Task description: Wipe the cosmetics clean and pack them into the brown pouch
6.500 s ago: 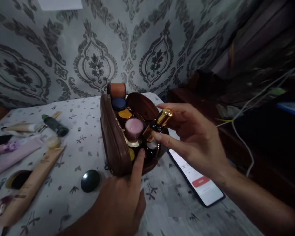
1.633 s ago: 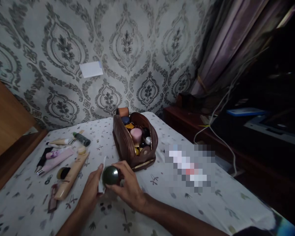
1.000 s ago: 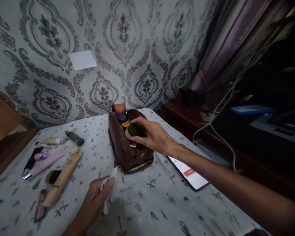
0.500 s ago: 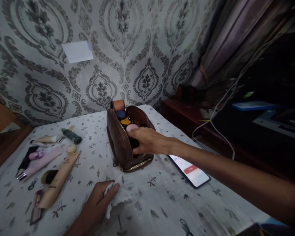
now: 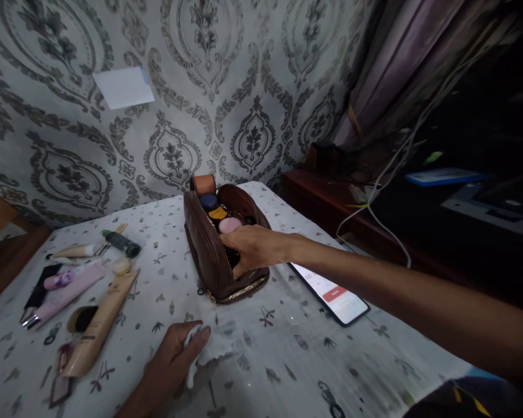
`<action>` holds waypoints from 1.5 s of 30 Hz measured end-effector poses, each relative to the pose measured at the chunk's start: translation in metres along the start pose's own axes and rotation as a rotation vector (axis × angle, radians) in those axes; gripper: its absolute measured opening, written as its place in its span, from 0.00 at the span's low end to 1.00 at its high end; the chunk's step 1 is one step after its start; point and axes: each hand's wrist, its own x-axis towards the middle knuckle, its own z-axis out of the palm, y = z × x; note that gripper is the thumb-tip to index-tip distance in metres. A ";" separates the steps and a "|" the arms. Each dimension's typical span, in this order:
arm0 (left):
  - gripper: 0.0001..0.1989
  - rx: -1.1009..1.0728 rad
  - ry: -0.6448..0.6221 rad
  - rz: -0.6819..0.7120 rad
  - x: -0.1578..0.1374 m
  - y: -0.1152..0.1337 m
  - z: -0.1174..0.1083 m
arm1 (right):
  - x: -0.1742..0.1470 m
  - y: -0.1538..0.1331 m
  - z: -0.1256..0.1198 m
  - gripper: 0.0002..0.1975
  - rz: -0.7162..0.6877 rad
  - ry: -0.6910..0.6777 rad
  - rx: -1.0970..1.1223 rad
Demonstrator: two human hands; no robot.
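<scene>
On the patterned white sheet a brown toiletry bag [image 5: 203,247] stands unzipped, packed with small items. My right hand [image 5: 255,248] reaches into its near end, thumb apart from the first finger. The other fingertips are hidden, so whether they grip anything does not show. Close to the first finger is a pink round item [image 5: 230,224]; behind it sit a yellow-topped item [image 5: 218,213] and a dark blue round lid [image 5: 209,201]. In the foreground my left hand [image 5: 174,357] is closed on a crumpled white tissue [image 5: 193,357], its thumb pressed over it.
To the left lie a beige tube [image 5: 102,325], a pink tube [image 5: 72,293], a dark green bottle [image 5: 122,242] and several other cosmetics. A lit phone [image 5: 342,299] rests under my right forearm. White cables [image 5: 392,168] hang at the right. Behind is a patterned wall [image 5: 178,116].
The view has shifted slightly, so the bag and cosmetics appear a little further left. My right hand stays in the bag, and my left hand keeps the tissue.
</scene>
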 end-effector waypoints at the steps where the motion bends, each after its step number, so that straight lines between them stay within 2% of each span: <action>1: 0.25 0.003 0.014 -0.010 0.000 -0.001 0.001 | 0.000 0.000 0.000 0.27 0.000 0.003 -0.013; 5: 0.27 -0.017 0.077 -0.082 -0.002 -0.002 0.003 | 0.001 -0.001 -0.002 0.29 -0.003 -0.005 -0.027; 10: 0.28 -0.055 0.017 -0.100 -0.003 -0.001 0.004 | 0.001 -0.001 -0.006 0.24 -0.033 -0.054 -0.022; 12: 0.27 -0.066 0.038 -0.070 -0.003 0.001 0.005 | 0.000 -0.002 -0.006 0.23 -0.026 -0.040 -0.018; 16: 0.25 -0.063 -0.013 -0.035 -0.002 0.007 0.006 | -0.002 -0.006 -0.006 0.20 0.042 0.020 -0.051; 20: 0.25 -0.060 0.033 -0.023 -0.003 0.010 0.005 | -0.003 -0.010 -0.006 0.21 0.087 0.121 -0.117; 23: 0.27 -0.067 0.045 -0.051 -0.005 0.012 0.007 | -0.002 -0.011 -0.009 0.21 0.125 0.144 -0.114; 30: 0.29 -0.090 0.054 -0.099 -0.010 0.019 0.009 | 0.000 -0.012 -0.025 0.17 0.137 0.024 -0.108; 38: 0.34 -0.080 0.026 -0.154 -0.011 0.024 0.007 | 0.008 -0.021 -0.036 0.20 0.115 -0.127 -0.258; 45: 0.35 -0.093 -0.022 -0.145 -0.010 0.024 0.007 | 0.005 -0.023 -0.032 0.21 0.112 -0.082 -0.311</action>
